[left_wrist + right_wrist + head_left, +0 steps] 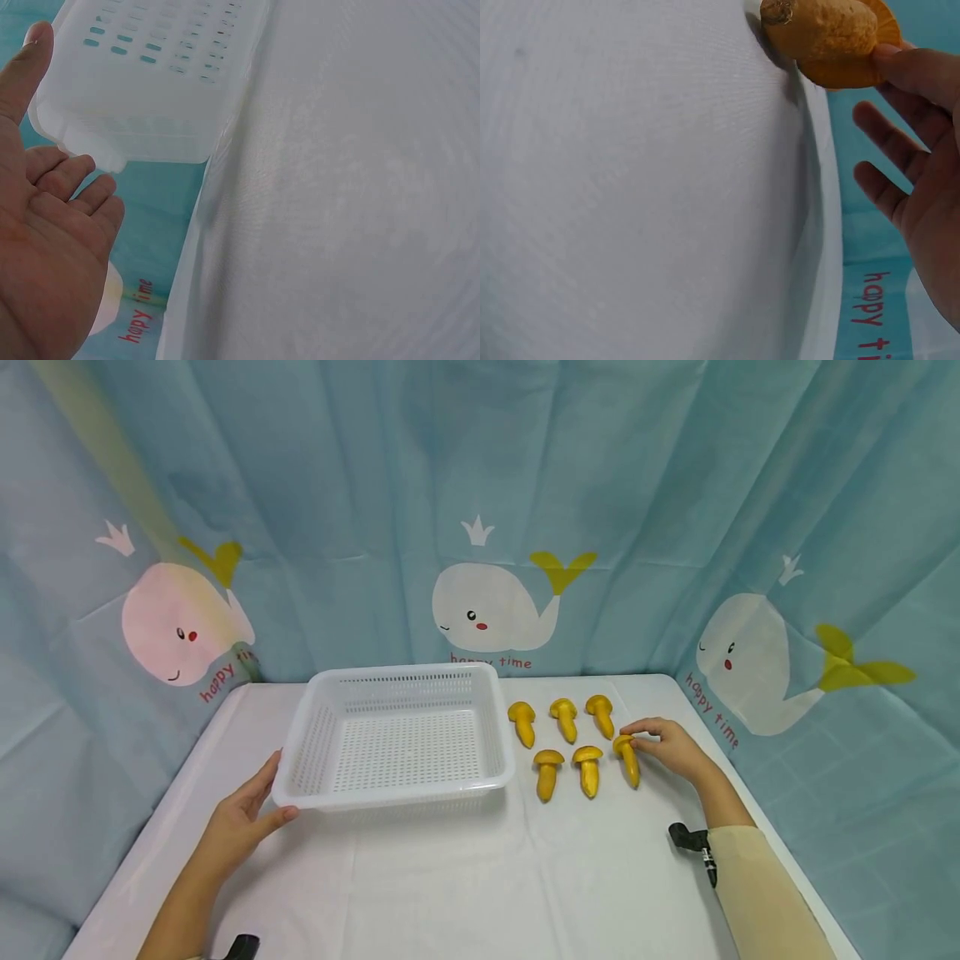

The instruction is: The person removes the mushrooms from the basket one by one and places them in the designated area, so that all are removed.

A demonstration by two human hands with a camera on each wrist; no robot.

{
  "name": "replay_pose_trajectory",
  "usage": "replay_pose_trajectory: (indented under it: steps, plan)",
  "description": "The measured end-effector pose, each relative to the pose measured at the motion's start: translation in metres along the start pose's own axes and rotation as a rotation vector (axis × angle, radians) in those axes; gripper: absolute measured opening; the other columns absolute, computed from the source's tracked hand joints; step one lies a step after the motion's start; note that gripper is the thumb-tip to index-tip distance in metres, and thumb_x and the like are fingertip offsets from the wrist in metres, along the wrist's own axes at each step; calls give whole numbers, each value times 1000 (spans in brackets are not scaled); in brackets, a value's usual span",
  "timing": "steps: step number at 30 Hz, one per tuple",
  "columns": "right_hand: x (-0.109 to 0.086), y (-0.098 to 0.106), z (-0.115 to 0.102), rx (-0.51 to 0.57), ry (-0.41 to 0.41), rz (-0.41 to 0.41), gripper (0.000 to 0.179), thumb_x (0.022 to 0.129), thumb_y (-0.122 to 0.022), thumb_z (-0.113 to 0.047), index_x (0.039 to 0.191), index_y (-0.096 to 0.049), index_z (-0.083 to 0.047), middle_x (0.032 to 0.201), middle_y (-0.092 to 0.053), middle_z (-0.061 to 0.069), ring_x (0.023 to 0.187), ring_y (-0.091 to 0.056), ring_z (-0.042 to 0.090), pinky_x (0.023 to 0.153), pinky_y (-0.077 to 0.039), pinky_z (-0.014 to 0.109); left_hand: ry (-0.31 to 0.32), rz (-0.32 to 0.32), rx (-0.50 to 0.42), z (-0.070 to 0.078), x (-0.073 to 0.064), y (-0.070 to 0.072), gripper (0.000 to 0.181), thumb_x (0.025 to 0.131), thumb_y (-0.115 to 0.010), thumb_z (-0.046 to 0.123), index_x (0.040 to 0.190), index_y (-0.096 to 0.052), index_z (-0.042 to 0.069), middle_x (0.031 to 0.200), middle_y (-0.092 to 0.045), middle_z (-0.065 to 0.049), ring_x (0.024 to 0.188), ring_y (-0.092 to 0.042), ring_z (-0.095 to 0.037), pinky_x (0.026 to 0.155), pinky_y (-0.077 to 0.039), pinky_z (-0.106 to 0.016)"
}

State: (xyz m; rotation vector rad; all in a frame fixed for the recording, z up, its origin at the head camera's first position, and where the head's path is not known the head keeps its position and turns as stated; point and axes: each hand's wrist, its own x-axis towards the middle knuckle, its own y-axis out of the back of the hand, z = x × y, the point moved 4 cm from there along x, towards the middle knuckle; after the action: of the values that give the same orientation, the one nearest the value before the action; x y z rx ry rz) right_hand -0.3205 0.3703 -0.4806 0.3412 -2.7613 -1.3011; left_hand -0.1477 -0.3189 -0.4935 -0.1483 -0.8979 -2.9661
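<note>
A white perforated plastic basket [405,752] sits left of centre on the table, with bare mesh showing inside. My left hand [243,814] holds its near left corner, thumb on the front side and fingers along the left side. In the left wrist view, the basket [150,105] shows its slotted wall beside the thumb and bent fingers of that hand [56,217]. On the right, my right hand [671,749] pinches the cap of a yellow mushroom [630,766]. The right wrist view shows this mushroom [832,34] by its stem end, with thumb and fingers at the cap.
Several similar yellow mushrooms [587,772] lie in two rows between the basket and my right hand. A white cloth [450,877] covers the table. Blue curtains [360,527] printed with whales stand close behind the table and along both sides.
</note>
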Motion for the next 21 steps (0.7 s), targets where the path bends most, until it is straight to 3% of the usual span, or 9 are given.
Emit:
replay_pose_trajectory:
  steps: [2, 6, 21]
  plan:
    - [2, -2, 1, 1, -5, -9, 24, 101, -67, -24, 122, -75, -17, 133, -67, 14, 135, -48, 42, 113, -32, 69, 1, -1, -2, 0, -1, 0, 88, 96, -74, 27, 162, -17, 42, 169, -14, 13, 141, -13, 20, 113, -21, -10]
    - [3, -3, -1, 4, 4, -27, 24, 101, -66, -20, 123, -75, -16, 132, -68, 14, 135, -48, 43, 113, -33, 69, -12, 0, -4, 0, -2, 0, 88, 96, -74, 25, 162, -18, 41, 169, -16, 13, 142, -14, 20, 102, -20, 2]
    - [5, -7, -6, 39, 20, -71, 25, 102, -65, -21, 124, -74, -16, 131, -69, 12, 131, -51, 40, 112, -35, 65, -16, 6, -17, 4, -1, -1, 89, 95, -75, 22, 163, -19, 37, 170, -16, 9, 140, -16, 21, 100, -21, 4]
